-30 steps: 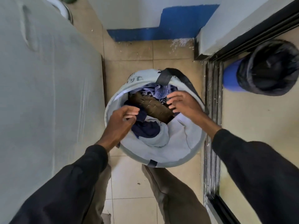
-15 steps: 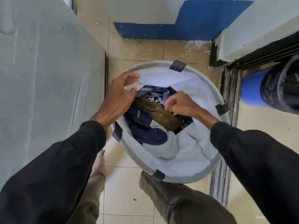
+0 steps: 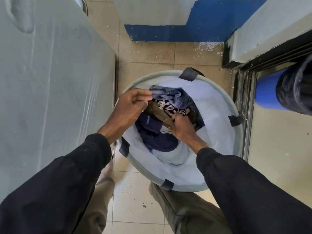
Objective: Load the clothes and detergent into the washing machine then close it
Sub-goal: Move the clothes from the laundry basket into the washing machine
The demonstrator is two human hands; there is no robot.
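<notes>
Head view: at frame centre the right hand (image 3: 183,128) has its fingers closed on a brown garment (image 3: 160,114) inside the laundry basket (image 3: 217,132); beyond it the left hand (image 3: 130,107) pinches a blue-grey shirt (image 3: 173,97), fingers nearly shut.

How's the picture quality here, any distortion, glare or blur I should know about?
Head view: wide-angle bending curves the door frame and stretches both sleeves at the lower corners; soft daylight, no hard shadows; faint sheen on the grey surface at left; the laundry basket, left hand and right hand are fairly sharp; edges look softer.
</notes>
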